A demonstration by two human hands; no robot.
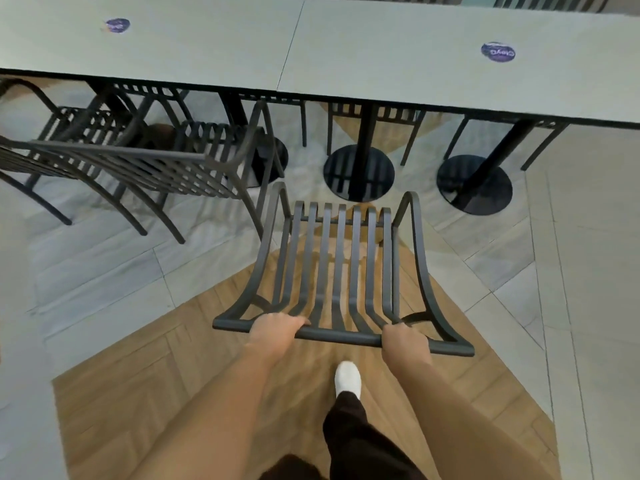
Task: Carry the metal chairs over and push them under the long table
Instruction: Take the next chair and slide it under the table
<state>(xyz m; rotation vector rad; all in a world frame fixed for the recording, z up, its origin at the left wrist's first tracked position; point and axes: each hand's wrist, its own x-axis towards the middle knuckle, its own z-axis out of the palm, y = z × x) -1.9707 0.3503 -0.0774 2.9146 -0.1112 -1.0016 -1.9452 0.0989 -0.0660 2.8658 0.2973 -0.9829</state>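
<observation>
A dark metal slatted chair is right in front of me, its seat pointing toward the long grey table. My left hand grips the chair's top back rail on the left. My right hand grips the same rail on the right. The chair's front edge is a little short of the table's near edge, in line with a round black table base. Whether its legs touch the floor is hidden.
Another dark metal chair stands at the left, partly under the table, with one more beyond it. Chairs on the far side show beneath the tabletop. A second round base sits to the right. My white shoe steps on wood-pattern floor.
</observation>
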